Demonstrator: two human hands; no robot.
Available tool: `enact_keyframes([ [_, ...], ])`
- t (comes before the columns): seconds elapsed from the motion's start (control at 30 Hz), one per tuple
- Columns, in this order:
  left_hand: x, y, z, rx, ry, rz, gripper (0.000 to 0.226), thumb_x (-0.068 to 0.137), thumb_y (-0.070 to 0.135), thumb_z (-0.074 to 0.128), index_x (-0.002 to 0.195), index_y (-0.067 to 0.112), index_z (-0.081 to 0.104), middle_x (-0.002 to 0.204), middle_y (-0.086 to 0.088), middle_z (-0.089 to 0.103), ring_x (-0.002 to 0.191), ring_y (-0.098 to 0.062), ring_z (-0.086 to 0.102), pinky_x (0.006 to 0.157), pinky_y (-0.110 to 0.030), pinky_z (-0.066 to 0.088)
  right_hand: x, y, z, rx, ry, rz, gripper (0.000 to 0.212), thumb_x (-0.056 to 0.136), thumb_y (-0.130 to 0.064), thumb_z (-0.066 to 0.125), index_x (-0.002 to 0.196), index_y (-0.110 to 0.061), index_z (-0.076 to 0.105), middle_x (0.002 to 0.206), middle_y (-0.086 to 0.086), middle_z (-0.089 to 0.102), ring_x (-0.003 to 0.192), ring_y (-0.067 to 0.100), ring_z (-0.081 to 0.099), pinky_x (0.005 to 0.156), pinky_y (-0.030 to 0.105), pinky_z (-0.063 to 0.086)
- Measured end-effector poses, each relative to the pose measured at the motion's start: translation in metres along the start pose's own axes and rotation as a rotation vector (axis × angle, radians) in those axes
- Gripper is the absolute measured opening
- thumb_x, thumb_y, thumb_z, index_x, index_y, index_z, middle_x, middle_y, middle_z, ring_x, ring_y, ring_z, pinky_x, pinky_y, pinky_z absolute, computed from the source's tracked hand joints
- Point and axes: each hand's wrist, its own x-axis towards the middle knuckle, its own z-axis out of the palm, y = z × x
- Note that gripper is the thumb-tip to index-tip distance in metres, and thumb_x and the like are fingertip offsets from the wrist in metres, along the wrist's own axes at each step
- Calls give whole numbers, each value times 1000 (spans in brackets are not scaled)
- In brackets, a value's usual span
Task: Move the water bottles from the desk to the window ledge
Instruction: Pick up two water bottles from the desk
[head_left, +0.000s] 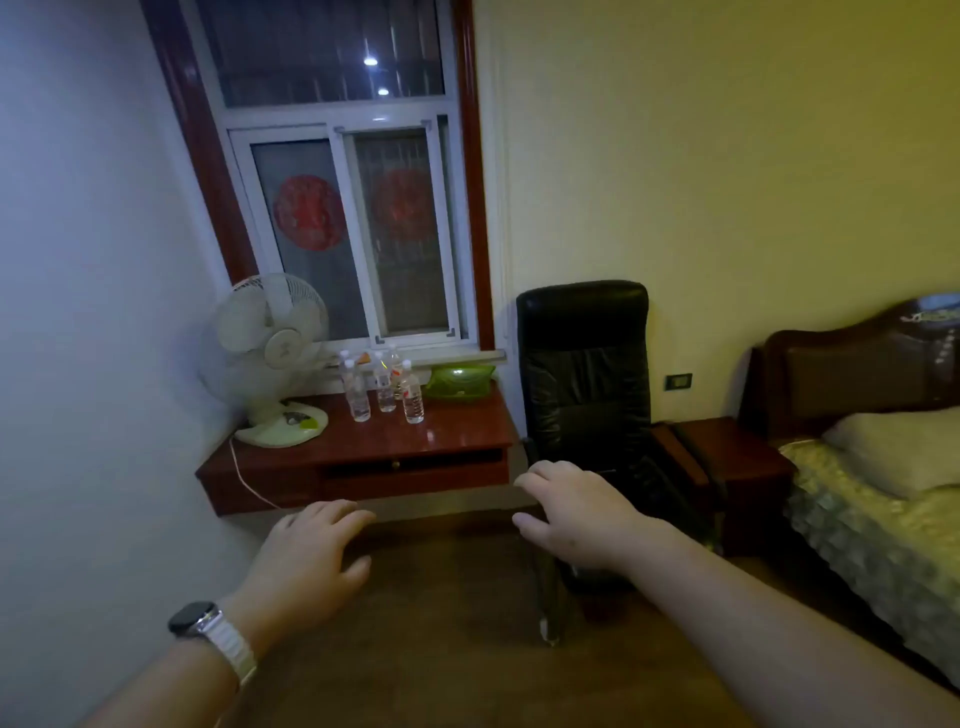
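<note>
Several clear water bottles stand upright in a cluster on the red-brown desk (457, 441) under the window: one at the left (357, 395), one in the middle (385, 387) and one at the right (413, 397), with another behind them. The pale window ledge (467, 357) runs just above and behind them. My left hand (311, 556), with a watch on its wrist, hovers open in front of the desk, well short of the bottles. My right hand (576, 512) is also open and empty, held out near the desk's right front corner.
A white table fan (270, 353) stands on the desk's left end, its cord hanging down. A green bag (457, 382) lies at the desk's back right. A black office chair (587, 395) stands to the right, then a nightstand (737, 467) and a bed (883, 499).
</note>
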Motion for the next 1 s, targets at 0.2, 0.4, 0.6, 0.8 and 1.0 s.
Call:
enact_keyframes([
  [0.2,15,6,12,-12,33,21,58,93,54,49,146,42,31,155,13,31,144,-8,24,119,-39,17,10,17,12,-19,4,-23,49,95,-51,47,139,-29,45,135,-6,51,121,13,49,97,31,46],
  [0.4,45,-7,26,-15,5,34,57,94,53,47,147,41,30,156,13,29,146,-9,22,120,-39,14,43,19,37,-11,-35,-16,51,96,-52,45,141,-30,42,140,-6,47,125,13,47,100,31,44],
  [0.6,102,-56,57,-70,-10,56,55,95,54,44,147,42,32,156,14,28,146,-9,20,120,-39,13,113,11,73,-21,-102,4,53,96,-52,45,144,-33,40,151,-8,39,138,12,37,110,34,37],
  [0.8,177,-130,82,-140,-28,70,54,95,54,44,147,42,32,156,15,29,146,-7,19,119,-37,13,214,-12,112,-19,-187,32,53,97,-54,42,146,-34,38,153,-8,36,142,13,32,113,37,32],
  [1.0,253,-205,79,-171,-12,96,53,95,53,44,146,40,37,154,14,34,144,-7,24,118,-38,19,310,-38,127,-25,-203,32,51,97,-55,39,144,-33,40,148,-10,40,137,12,36,112,37,34],
])
